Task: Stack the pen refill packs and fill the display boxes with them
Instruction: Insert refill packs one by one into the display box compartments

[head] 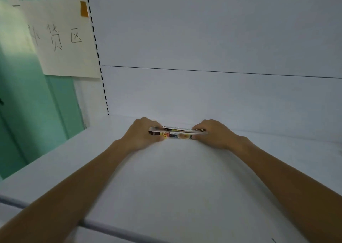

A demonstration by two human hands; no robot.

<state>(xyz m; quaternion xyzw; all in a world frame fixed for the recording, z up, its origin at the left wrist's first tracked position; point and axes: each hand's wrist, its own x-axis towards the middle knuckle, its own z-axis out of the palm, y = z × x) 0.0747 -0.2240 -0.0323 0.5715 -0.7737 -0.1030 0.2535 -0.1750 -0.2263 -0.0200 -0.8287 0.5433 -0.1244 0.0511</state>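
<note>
Left hand (141, 135), right hand (213, 134) grip packs (177, 133) crosswise.

matt white shelf (166, 178), glossy packs (175, 133), paper sign (63, 39)

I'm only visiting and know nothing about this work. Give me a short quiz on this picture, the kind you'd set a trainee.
1. True or false: the left hand and the right hand each grip one end of the pen refill packs.
2. Multiple choice: the paper sign hangs A) to the left of the hands, B) to their right, C) between them.
3. Fill in: the sign's top corner is held by a piece of ____ tape.

Key: 1 true; 2 A; 3 orange.
</note>
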